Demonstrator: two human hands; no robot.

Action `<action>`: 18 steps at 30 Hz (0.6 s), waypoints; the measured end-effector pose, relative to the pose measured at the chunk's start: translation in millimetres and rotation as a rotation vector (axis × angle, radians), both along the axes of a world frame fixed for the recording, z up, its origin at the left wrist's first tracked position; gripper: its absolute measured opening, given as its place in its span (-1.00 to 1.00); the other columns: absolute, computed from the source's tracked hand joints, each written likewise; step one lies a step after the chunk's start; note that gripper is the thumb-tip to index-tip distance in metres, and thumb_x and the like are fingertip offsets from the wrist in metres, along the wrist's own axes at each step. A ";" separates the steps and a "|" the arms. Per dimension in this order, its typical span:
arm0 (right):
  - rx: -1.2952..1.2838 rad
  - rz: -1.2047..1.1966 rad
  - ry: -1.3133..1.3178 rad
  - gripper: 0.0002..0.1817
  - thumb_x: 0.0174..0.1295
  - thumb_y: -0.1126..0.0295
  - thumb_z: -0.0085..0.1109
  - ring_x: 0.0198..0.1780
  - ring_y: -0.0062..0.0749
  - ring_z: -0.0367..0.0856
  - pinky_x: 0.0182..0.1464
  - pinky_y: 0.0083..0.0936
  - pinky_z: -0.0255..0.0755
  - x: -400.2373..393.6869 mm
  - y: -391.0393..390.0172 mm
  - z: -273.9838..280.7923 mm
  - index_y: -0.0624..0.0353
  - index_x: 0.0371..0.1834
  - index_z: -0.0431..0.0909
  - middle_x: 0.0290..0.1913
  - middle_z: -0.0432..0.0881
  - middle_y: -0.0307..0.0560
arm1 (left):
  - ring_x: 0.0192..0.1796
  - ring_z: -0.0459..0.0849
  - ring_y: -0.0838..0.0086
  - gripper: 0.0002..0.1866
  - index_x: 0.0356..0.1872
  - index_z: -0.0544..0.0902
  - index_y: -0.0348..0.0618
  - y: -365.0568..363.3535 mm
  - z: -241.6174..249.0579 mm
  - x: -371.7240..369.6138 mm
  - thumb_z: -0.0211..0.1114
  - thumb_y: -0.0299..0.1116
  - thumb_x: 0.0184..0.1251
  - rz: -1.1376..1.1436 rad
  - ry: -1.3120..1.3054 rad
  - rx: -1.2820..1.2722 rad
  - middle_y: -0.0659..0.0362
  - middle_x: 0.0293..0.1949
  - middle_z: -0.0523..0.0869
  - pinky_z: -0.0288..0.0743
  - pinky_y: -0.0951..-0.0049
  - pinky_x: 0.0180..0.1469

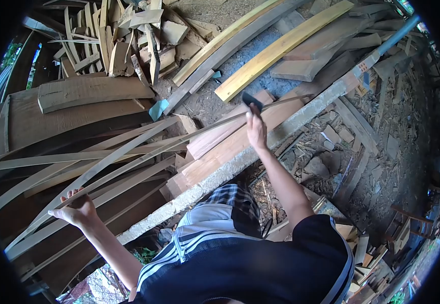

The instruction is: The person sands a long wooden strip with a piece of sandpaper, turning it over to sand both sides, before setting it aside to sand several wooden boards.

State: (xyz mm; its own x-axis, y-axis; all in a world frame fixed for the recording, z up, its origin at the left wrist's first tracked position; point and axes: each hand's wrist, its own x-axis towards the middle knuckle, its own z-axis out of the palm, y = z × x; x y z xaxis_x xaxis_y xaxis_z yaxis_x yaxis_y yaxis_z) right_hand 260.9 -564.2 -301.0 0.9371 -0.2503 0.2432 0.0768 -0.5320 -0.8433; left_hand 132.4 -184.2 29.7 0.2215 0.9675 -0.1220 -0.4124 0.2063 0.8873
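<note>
My left hand [79,209] is closed around a long thin wooden strip [146,156] near its left end. The strip slants up to the right across other wood, and its far part passes by my right hand [256,129]. In that right hand is a dark, flat-headed hand tool [252,101], gripped with its wide end pointing away from me. The fingers hide the tool's grip, so I cannot tell its exact kind. Beneath the strip and the tool lie reddish-brown planks [217,139], next to a rough pale beam [212,182].
Several long wooden strips [103,196] fan out at left beside wide dark boards [93,93]. Scrap wood [128,43] is heaped at the back. A yellow plank [280,50] lies beyond the tool. Wood chips and stones [318,166] litter the ground at right.
</note>
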 end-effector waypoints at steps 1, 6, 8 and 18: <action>-0.016 -0.014 0.103 -0.54 0.45 0.19 -0.24 0.22 0.06 0.43 0.25 -0.27 0.33 10.5 -12.7 -9.0 0.37 0.14 0.43 0.19 0.45 0.28 | -0.41 0.24 0.38 -0.37 -0.22 0.22 -0.07 1.1 -0.5 -1.3 -0.20 0.39 0.31 0.001 0.005 0.005 0.16 -0.46 0.29 0.27 0.36 -0.31; -0.147 -0.114 0.341 -0.52 0.45 0.17 -0.27 0.25 0.02 0.40 0.27 -0.26 0.29 39.3 -35.1 -31.9 0.34 0.18 0.40 0.23 0.43 0.21 | -0.44 0.23 0.40 -0.34 -0.24 0.22 -0.07 6.5 -4.7 -5.8 -0.15 0.43 0.26 -0.017 -0.031 -0.014 0.17 -0.45 0.28 0.26 0.38 -0.41; -0.110 -0.015 0.171 -0.52 0.45 0.19 -0.27 0.32 -0.04 0.32 0.34 -0.31 0.19 23.6 -20.0 -16.7 0.35 0.20 0.39 0.28 0.39 0.18 | -0.51 0.19 0.40 -0.29 -0.32 0.23 -0.05 -0.6 -1.9 -2.9 -0.19 0.51 0.19 -0.005 -0.039 -0.032 0.19 -0.54 0.24 0.20 0.43 -0.47; -0.128 0.236 0.512 -0.59 0.44 0.14 -0.20 -0.30 0.04 0.66 -0.17 -0.03 0.47 2.2 -0.9 38.9 0.24 -0.15 0.57 -0.24 0.65 0.22 | -0.52 0.14 0.42 -0.17 -0.42 0.33 -0.15 4.7 -13.8 -19.0 -0.43 0.55 0.18 -0.472 -0.451 0.047 0.19 -0.57 0.19 0.13 0.41 -0.39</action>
